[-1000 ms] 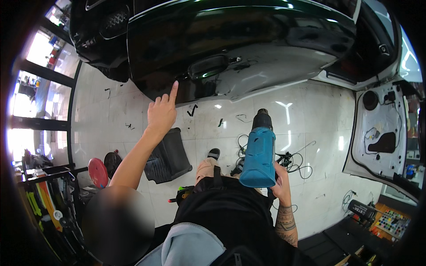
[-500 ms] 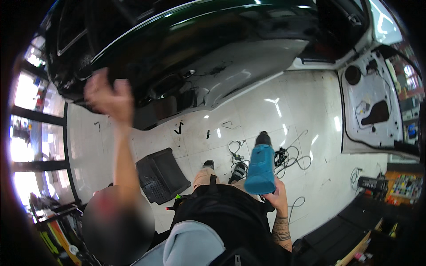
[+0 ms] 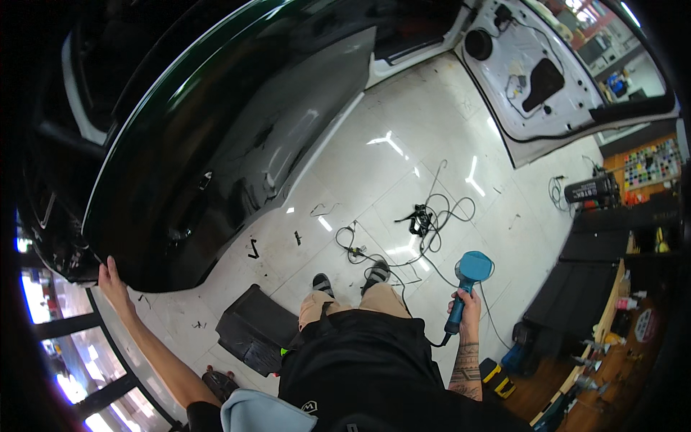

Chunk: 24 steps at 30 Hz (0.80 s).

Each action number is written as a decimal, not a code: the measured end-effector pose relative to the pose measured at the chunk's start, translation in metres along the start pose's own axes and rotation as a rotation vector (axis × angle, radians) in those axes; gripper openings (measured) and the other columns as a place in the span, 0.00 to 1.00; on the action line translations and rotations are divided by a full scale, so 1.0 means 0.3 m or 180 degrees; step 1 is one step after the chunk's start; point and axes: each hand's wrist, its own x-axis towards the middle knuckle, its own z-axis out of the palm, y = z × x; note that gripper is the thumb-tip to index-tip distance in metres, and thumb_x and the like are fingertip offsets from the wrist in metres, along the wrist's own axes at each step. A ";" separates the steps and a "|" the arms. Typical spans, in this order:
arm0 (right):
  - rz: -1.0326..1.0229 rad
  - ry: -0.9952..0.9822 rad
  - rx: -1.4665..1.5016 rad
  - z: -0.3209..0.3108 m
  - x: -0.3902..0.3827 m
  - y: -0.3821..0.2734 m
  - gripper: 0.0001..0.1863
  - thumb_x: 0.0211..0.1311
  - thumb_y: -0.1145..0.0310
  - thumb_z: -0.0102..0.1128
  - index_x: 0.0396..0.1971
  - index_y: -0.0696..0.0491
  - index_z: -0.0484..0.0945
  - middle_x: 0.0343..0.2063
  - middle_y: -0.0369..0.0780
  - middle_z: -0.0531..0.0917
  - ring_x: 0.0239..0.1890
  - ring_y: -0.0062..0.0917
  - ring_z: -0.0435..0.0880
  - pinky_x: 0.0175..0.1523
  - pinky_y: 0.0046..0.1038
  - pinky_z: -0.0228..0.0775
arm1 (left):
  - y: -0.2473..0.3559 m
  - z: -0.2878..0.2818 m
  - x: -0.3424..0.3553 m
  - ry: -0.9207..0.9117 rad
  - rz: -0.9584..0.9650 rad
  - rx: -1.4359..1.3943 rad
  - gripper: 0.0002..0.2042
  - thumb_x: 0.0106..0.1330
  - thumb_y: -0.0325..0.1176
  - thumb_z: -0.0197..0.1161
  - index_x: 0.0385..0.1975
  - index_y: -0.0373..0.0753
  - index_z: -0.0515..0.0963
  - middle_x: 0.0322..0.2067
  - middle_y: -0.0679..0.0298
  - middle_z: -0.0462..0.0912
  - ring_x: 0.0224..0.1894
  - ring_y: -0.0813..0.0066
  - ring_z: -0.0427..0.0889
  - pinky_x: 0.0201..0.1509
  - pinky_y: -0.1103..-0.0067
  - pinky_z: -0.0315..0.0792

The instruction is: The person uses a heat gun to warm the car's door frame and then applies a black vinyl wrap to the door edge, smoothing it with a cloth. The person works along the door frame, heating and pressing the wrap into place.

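Note:
My left hand [image 3: 115, 286] grips the rear lower corner of an open dark green car door [image 3: 176, 122] at the left, fingers on its edge. The door's lower part shows a grey, glossy reflective strip. My right hand [image 3: 468, 309] is wrapped round the handle of a blue heat gun [image 3: 473, 265], held low at my right side, its cord trailing down. A dark plastic mat or panel [image 3: 248, 324] lies on the floor by my feet.
A second door [image 3: 533, 86] with exposed white inner metal stands open at the upper right. Looped cables [image 3: 432, 216] and small dark scraps lie on the tiled floor [image 3: 410, 122]. A cluttered wooden workbench [image 3: 612, 324] is at the right, a glazed frame [image 3: 65, 324] at the left.
My left hand has moved from the door's face to its edge and closed there. The heat gun has swung outward and turned. The view has rotated, with the door now more to the left.

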 end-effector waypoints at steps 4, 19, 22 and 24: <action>-0.0025 0.0097 -0.0001 -0.116 0.055 0.003 0.13 0.57 0.70 0.61 0.37 0.59 0.71 0.26 0.41 0.78 0.17 0.24 0.78 0.21 0.25 0.75 | 0.127 0.031 -0.228 0.0070 -0.0134 -0.0245 0.18 0.73 0.47 0.57 0.24 0.42 0.68 0.19 0.76 0.60 0.19 0.89 0.55 0.19 0.84 0.47; 0.0460 -0.0382 -0.0110 -0.469 0.518 -0.082 0.09 0.56 0.70 0.60 0.34 0.55 0.72 0.22 0.37 0.76 0.16 0.25 0.76 0.20 0.28 0.73 | 0.451 0.049 -0.929 0.1005 -0.0003 0.0873 0.24 0.73 0.48 0.55 0.24 0.31 0.65 0.19 0.63 0.60 0.26 0.72 0.60 0.30 0.69 0.59; 0.0748 -0.0519 -0.0170 -0.487 0.624 -0.059 0.09 0.56 0.68 0.60 0.33 0.55 0.73 0.22 0.38 0.76 0.17 0.27 0.76 0.20 0.28 0.72 | 0.538 0.178 -1.090 0.1774 -0.0074 0.0923 0.24 0.75 0.45 0.52 0.24 0.30 0.65 0.19 0.51 0.61 0.24 0.63 0.59 0.29 0.66 0.58; 0.0890 -0.0667 -0.0006 -0.486 0.718 -0.030 0.09 0.56 0.67 0.59 0.31 0.54 0.71 0.19 0.40 0.76 0.15 0.30 0.75 0.19 0.32 0.73 | 0.573 0.260 -1.125 0.2280 0.0167 0.0923 0.23 0.76 0.43 0.51 0.23 0.29 0.66 0.19 0.44 0.63 0.23 0.52 0.57 0.27 0.64 0.58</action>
